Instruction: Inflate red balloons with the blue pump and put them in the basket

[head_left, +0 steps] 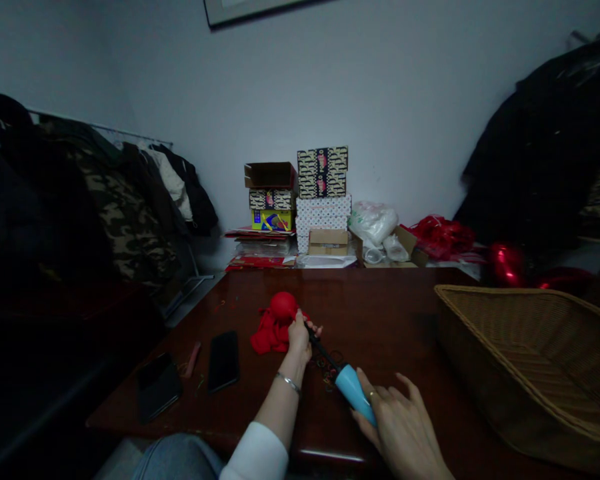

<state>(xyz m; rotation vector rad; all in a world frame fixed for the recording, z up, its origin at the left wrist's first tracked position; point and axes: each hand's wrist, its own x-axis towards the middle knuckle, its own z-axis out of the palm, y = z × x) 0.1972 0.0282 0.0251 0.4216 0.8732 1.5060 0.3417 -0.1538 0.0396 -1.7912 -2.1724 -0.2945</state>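
Note:
A small, partly inflated red balloon (283,306) sits at the tip of a balloon pump with a blue body (355,393) and a black shaft. My left hand (299,333) is closed around the balloon's neck and the pump's front end, which it partly hides. Nearer to me, my right hand (397,417) grips the blue part between thumb and fingers, with some fingers raised off it. Behind my left hand lies a heap of limp red balloons (270,333). Small rubber bands (327,370) are scattered under the pump.
Two dark phones (223,360) lie on the brown table (380,300) to the left, with a small pinkish strip (193,360) near them. A large wicker basket (520,373) takes up the right side. Stacked boxes (323,173) and plastic bags (375,223) stand beyond the far edge.

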